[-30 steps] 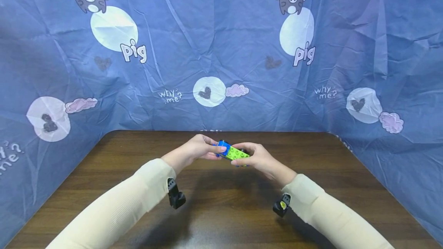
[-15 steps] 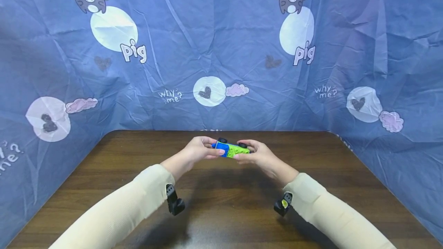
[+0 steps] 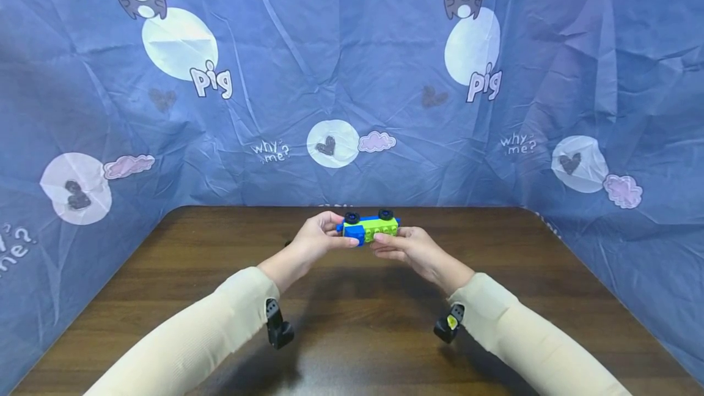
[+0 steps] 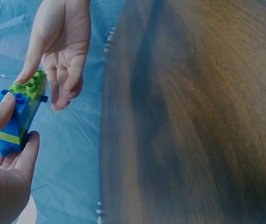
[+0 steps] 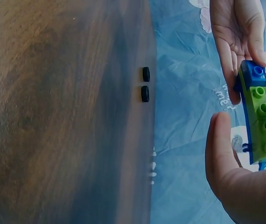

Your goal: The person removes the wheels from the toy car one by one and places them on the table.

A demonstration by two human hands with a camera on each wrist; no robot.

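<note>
A toy car (image 3: 371, 225) built of blue and lime-green studded bricks is held above the table, tipped on its side. Two black wheels (image 3: 386, 214) show along its upper edge in the head view. My left hand (image 3: 313, 237) grips the blue end, thumb over the blue studs and fingers beneath, as the left wrist view shows. My right hand (image 3: 425, 252) has its thumb on the green studs. In the right wrist view, its visible fingers (image 5: 220, 140) stand extended, apart from the car's side.
Two loose black wheels (image 5: 145, 94) stand near the far edge of the brown wooden table (image 3: 352, 335). Behind the table hangs a blue cloth (image 3: 352, 66) with pig prints. Black camera mounts (image 3: 278, 324) sit on both cream sleeves (image 3: 192, 329).
The toy car has turned and tilted so its wheels face up and back. My right hand's fingers have come off its far side and dropped below. The left hand keeps its grip.
</note>
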